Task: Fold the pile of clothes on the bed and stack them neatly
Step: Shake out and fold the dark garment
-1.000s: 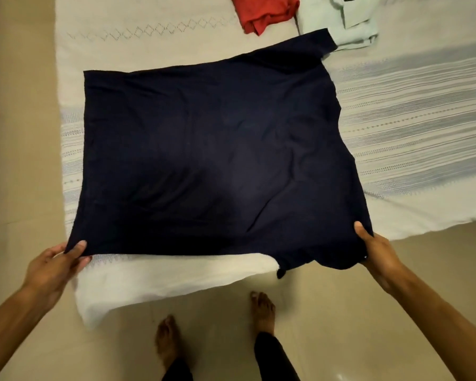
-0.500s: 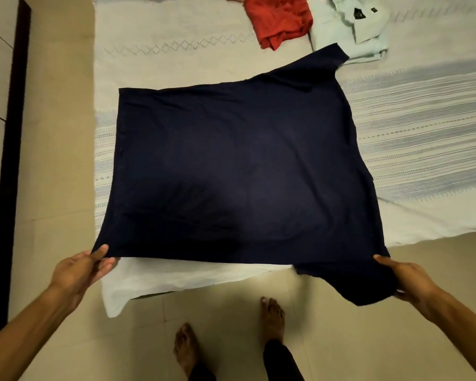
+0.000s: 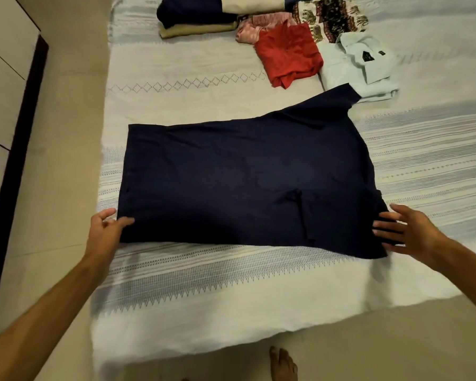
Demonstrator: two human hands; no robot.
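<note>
A dark navy cloth garment point(image 3: 245, 182) lies spread flat on the white bed cover with pale blue woven stripes point(image 3: 204, 303), and everything else sits relative to it. At its near left corner the left hand point(image 3: 105, 229) pinches the hem between thumb and curled fingers. At its near right corner the right hand point(image 3: 407, 232) lies with fingers spread and straight, fingertips touching the fabric edge, holding nothing. The garment's near edge runs between the two hands, with a broad band of bare bed cover between that edge and the bed's front edge. Its far right corner reaches up to a folded pale mint collared shirt point(image 3: 360, 64) and overlaps it slightly. Beyond the far edge, well apart, lie a folded red cloth point(image 3: 289, 55), a pink patterned cloth point(image 3: 256, 24), a dark elephant-print cloth point(image 3: 330, 17) and a stack of navy and beige folded clothes point(image 3: 198, 17). Left of the garment, the bed cover ends close to its side, by the beige floor point(image 3: 66, 133).
</note>
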